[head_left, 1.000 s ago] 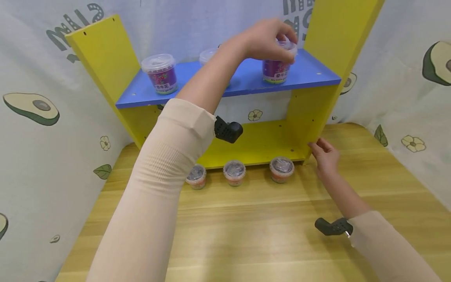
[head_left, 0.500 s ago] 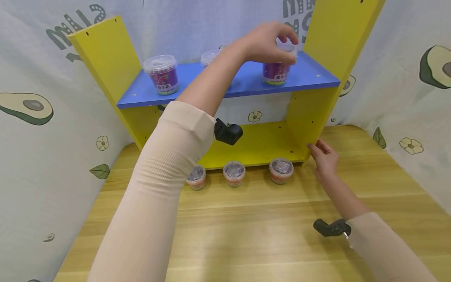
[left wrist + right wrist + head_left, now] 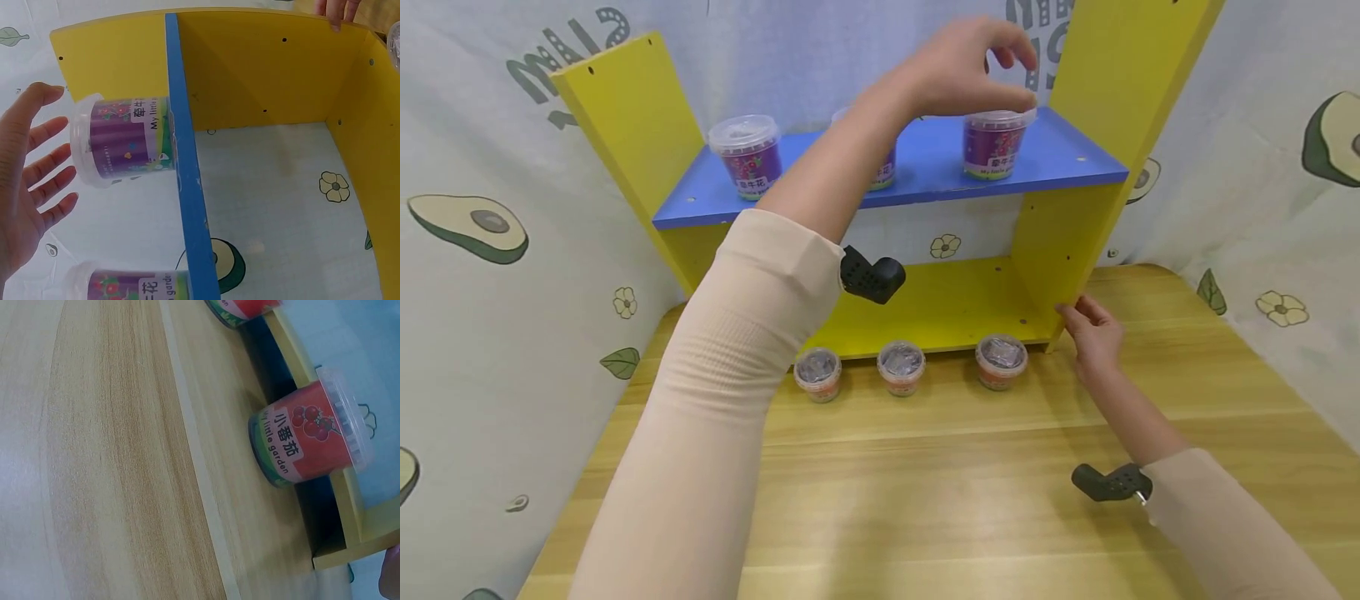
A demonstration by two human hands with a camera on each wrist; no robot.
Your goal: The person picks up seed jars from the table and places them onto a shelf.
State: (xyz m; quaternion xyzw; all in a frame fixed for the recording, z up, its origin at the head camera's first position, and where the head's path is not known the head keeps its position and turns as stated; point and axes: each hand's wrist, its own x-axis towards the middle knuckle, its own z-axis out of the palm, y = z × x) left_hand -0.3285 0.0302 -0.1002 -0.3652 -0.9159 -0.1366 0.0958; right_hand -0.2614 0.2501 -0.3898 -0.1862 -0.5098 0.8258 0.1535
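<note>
Just above the lid of a purple-labelled plastic cup [image 3: 992, 148] hovers my left hand [image 3: 966, 71], its fingers spread and loosely bent. In the left wrist view a gap shows between these fingers and that cup. The cup stands upright at the right of the blue shelf board [image 3: 925, 171]. Two matching cups share the board: one at the left [image 3: 748, 158], the other [image 3: 883, 171] partly behind my left forearm. Down by the table, my right hand [image 3: 1093, 337] grips the front edge of the shelf's yellow side panel [image 3: 1067, 242] between thumb and fingers.
Three red-labelled lidded cups, left [image 3: 817, 375], middle [image 3: 901, 368] and right [image 3: 1001, 362], stand on the wooden table [image 3: 925, 483] before the shelf's yellow bottom board [image 3: 955, 304]. A printed cloth [image 3: 490, 350] hangs behind and beside the shelf.
My left hand has let go of the right purple cup and risen off its lid, leaving the cup on the blue board. My right hand stays on the side panel.
</note>
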